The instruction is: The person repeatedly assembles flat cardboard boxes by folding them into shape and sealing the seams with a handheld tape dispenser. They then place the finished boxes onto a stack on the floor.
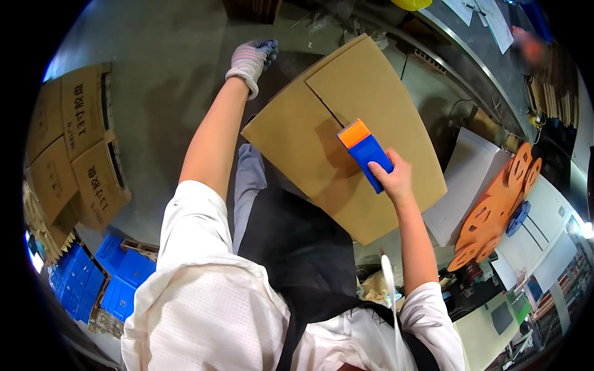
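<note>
A large brown cardboard box [377, 86] stands in front of me, its top flaps folded down and meeting along a dark seam. Over the middle of it, near the seam's end, my bare right hand [393, 176] grips a blue and orange tape dispenser [370, 157], orange end pointing away to the upper left. The dispenser throws a shadow on the cardboard; whether it touches is unclear. Off the box's far left side, my left hand [252, 62] wears a striped glove with grey-blue fingertips. Its fingers are curled, and anything inside them is hidden.
Printed cartons [77, 142] are stacked at the left, above blue crates [127, 275]. To the right, orange discs with cutouts [495, 213] lean beside a white panel [467, 179]. A long bench [476, 49] with papers runs along the upper right.
</note>
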`<control>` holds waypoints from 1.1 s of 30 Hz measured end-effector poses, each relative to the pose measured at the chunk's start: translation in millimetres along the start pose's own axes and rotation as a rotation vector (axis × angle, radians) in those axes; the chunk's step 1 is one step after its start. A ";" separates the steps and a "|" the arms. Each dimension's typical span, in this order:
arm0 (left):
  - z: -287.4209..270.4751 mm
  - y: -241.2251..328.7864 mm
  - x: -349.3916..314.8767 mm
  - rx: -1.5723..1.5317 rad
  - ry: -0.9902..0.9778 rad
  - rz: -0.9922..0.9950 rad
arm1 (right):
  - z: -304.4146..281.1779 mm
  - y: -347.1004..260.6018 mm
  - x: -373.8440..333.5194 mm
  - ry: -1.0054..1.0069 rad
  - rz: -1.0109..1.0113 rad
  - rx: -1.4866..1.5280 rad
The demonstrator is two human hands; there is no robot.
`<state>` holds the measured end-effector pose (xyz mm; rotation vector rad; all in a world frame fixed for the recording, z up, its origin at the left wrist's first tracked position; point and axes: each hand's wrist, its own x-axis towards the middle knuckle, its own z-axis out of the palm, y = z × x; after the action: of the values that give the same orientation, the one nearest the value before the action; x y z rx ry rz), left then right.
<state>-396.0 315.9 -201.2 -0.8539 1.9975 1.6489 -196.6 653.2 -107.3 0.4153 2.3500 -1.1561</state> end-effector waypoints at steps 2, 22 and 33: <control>7.8 -27.4 19.6 -0.014 -0.051 0.057 | 3.9 2.1 1.9 0.028 0.008 -0.043; 108.4 -39.5 -83.3 1.485 0.043 1.092 | -3.5 -8.5 6.5 -0.115 0.026 -0.138; 117.1 -49.2 -83.9 1.814 0.173 1.038 | -148.7 228.5 -220.7 -0.072 0.436 -0.381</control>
<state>-309.4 440.9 -206.7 0.8228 2.9254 -0.5437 51.5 896.1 -58.2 0.6880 2.1983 -0.5019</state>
